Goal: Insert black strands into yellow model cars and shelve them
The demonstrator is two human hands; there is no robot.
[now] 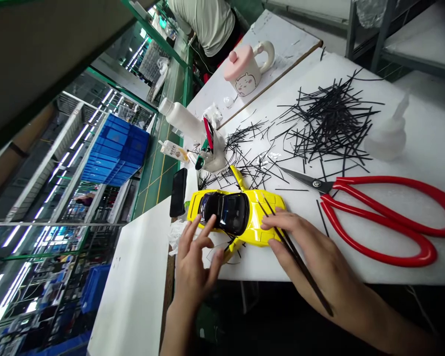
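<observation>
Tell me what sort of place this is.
Likely a factory assembly workshop: a yellow model car on a white workbench, scattered black strips, and stacked blue crates nearby.

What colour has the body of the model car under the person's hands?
The body of the model car is bright yellow; it shows best in the head view.

A factory workshop: long white work surfaces [133, 277] on green metal frames [154, 37], stacked blue crates [114, 151], overhead strip lights [79, 136].
</observation>
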